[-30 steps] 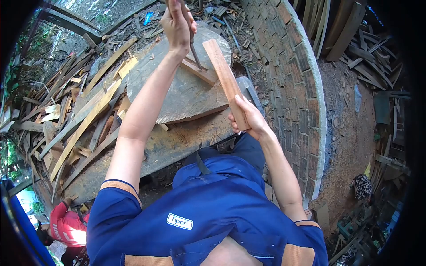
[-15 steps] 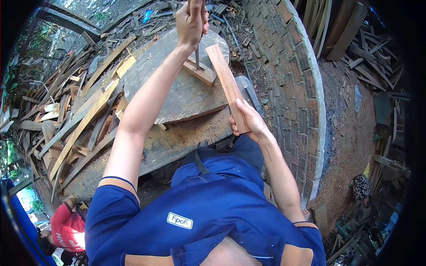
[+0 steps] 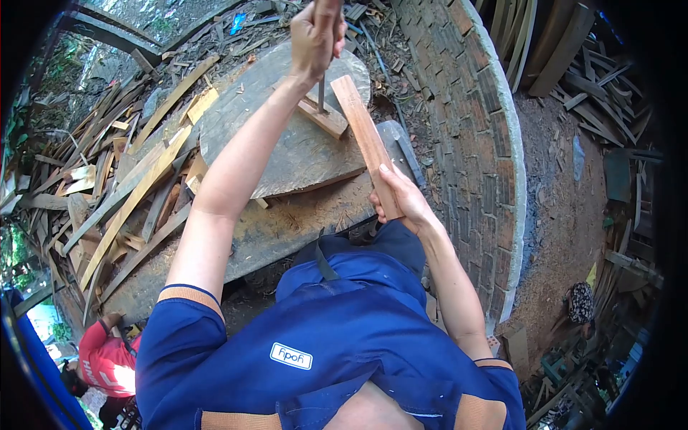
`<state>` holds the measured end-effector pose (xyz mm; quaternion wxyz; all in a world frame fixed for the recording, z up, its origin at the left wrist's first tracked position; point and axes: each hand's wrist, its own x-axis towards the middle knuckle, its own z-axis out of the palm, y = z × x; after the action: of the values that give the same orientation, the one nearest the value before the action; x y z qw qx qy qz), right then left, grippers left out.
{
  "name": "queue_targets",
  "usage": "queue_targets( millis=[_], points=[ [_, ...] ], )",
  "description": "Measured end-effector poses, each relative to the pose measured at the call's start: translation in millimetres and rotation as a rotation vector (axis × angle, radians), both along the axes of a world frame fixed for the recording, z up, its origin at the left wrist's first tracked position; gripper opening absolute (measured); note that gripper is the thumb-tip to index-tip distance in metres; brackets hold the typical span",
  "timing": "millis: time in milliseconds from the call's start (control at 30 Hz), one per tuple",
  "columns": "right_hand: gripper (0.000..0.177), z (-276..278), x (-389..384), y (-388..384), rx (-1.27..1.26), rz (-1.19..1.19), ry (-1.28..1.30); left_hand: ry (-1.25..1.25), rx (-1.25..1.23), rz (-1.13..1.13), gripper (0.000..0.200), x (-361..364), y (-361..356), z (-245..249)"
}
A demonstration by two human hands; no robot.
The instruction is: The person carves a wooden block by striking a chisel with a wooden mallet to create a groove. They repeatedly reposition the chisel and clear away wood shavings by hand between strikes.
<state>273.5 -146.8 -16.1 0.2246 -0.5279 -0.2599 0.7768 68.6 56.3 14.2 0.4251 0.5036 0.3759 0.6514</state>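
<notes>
My left hand (image 3: 313, 41) is wrapped round the handle of a chisel (image 3: 321, 93), which stands upright with its tip on a short wooden block (image 3: 331, 123). That block lies on a large round wooden slab (image 3: 287, 158), partly covered by my left forearm. In my right hand (image 3: 403, 195) is a long flat piece of wood (image 3: 364, 136), gripped near its lower end. Its far end points up and to the left, beside the block and the chisel.
Scrap wood strips (image 3: 136, 193) lie heaped at the left. A curved brick wall (image 3: 480, 158) runs down the right side. A clear plastic item (image 3: 401, 150) lies beside the slab. Another person in a red shirt (image 3: 111, 362) is at the lower left.
The long piece of wood and my right hand have shifted very slightly downward. My left hand has moved slightly right. The person in red has moved a little.
</notes>
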Motion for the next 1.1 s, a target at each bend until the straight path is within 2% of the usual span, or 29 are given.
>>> queue_targets(
  millis=[33,67,133,200,233,267,367,433,467,533,567,633,667,700,733,800,867,933,1000,1033,1067,1100],
  points=[
    [0.061,-0.2,0.9,1.6,0.005,0.006,0.000,-0.012,0.018,-0.037,0.048,2.2,-0.8,-0.4],
    [0.062,-0.3,1.9,3.4,0.023,-0.003,0.005,0.107,0.026,-0.112,0.053,-2.8,-1.8,-7.2],
    [0.062,15.5,3.8,13.3,0.077,0.008,-0.079,0.209,0.086,-0.046,0.038,11.0,-8.5,1.3],
    [0.059,42.3,4.7,33.8,0.327,-0.031,-0.236,0.232,0.076,-0.049,0.029,17.7,-11.0,0.2],
    [0.057,66.1,3.8,43.7,0.465,-0.083,-0.308,0.336,0.105,0.021,0.024,18.6,-7.3,-5.3],
    [0.055,92.7,3.8,53.3,0.602,-0.139,-0.382,0.335,0.105,0.018,0.024,20.0,-7.7,-5.3],
    [0.051,151.3,11.4,76.9,1.051,-0.215,-0.399,0.459,0.215,0.090,0.022,27.4,-11.2,-1.1],
    [0.050,160.7,6.7,87.9,1.251,-0.279,-0.496,0.466,0.229,0.087,0.023,30.5,-11.7,-2.5],
    [0.050,153.4,9.1,93.3,1.258,-0.284,-0.500,0.477,0.243,0.092,0.024,31.6,-11.6,-2.0],
    [0.053,134.6,17.8,104.5,1.205,0.229,-0.912,0.465,0.207,0.048,0.024,32.6,-13.4,-2.1],
    [0.057,136.8,24.6,110.1,1.170,0.254,-0.922,0.478,0.170,0.048,0.024,33.2,-13.5,-3.4],
    [0.056,168.7,23.6,107.0,1.202,0.191,-0.858,0.478,0.156,0.058,0.025,32.3,-12.5,-3.6],
    [0.055,177.4,21.4,103.3,1.210,0.121,-0.786,0.479,0.140,0.061,0.025,31.2,-15.3,-5.7],
    [0.054,176.9,18.8,105.4,1.310,-0.057,-0.635,0.459,0.183,0.086,0.023,31.4,-15.9,-4.1],
    [0.057,184.9,14.9,100.5,1.264,-0.092,-0.605,0.440,0.232,0.111,0.022,31.3,-16.3,-2.0],
    [0.056,173.2,8.8,102.9,1.311,-0.013,-0.711,0.441,0.239,0.111,0.021,29.6,-18.2,0.2],
    [0.057,151.7,19.2,102.1,1.006,0.234,-0.682,0.419,0.175,0.120,0.021,30.9,-17.0,-1.9],
    [0.057,164.9,26.6,103.9,1.029,0.235,-0.738,0.398,0.181,0.134,0.021,32.0,-14.2,1.1],
    [0.063,178.6,25.4,98.8,1.181,0.065,-0.630,0.453,0.205,0.104,0.028,25.4,-19.8,-4.4],
    [0.060,178.7,18.9,97.7,1.235,-0.072,-0.569,0.458,0.190,0.099,0.028,24.1,-21.5,-3.5],
    [0.060,171.7,17.0,99.4,1.230,-0.069,-0.560,0.466,0.183,0.103,0.028,23.9,-24.6,-4.2],
    [0.059,159.2,16.2,103.3,1.276,0.112,-0.720,0.436,0.199,0.109,0.024,24.8,-25.8,-3.1]
  ],
)
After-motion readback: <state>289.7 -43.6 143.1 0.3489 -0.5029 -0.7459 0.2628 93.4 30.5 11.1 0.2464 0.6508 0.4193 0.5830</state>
